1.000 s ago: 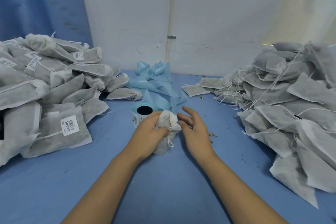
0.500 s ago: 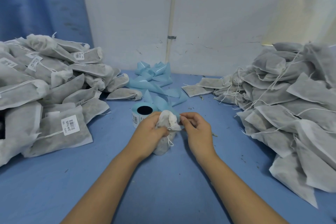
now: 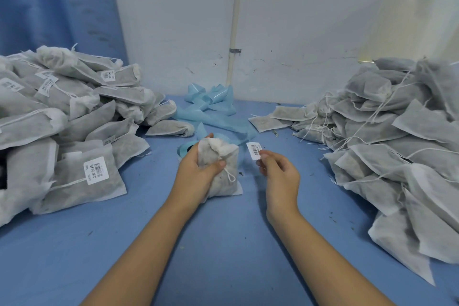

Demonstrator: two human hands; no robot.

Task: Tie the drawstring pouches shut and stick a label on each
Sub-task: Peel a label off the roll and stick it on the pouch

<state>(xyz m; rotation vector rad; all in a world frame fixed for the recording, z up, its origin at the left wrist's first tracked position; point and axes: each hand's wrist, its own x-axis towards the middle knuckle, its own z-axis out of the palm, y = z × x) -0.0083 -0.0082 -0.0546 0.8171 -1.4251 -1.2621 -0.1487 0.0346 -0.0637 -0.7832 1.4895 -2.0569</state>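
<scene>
Sticking on the label is the step in hand, as I judge it. The pouch [image 3: 221,186], in the middle of the blue table [image 3: 223,243], has its neck gathered and its cord looped, and no label shows on the side facing the camera. The left hand [image 3: 196,174] grips it upright, fingers and thumb curled round the cloth just below the neck. The right hand [image 3: 280,176], just right of the pouch and apart from it, pinches a white barcode label [image 3: 254,151] by its near edge; its other fingers are loosely curled.

Next the label needs bringing left and pressing flat on the pouch's side — the cloth looks soft and lumpy, so the left hand should brace it from behind.

The label roll [image 3: 183,152] is mostly hidden behind the left hand; only a blue sliver shows. Whether the knot is tight cannot be told — the cord is too fine. The unlabelled heap [image 3: 397,131] on the right is cut off by the frame, and the label's print is unreadable.
</scene>
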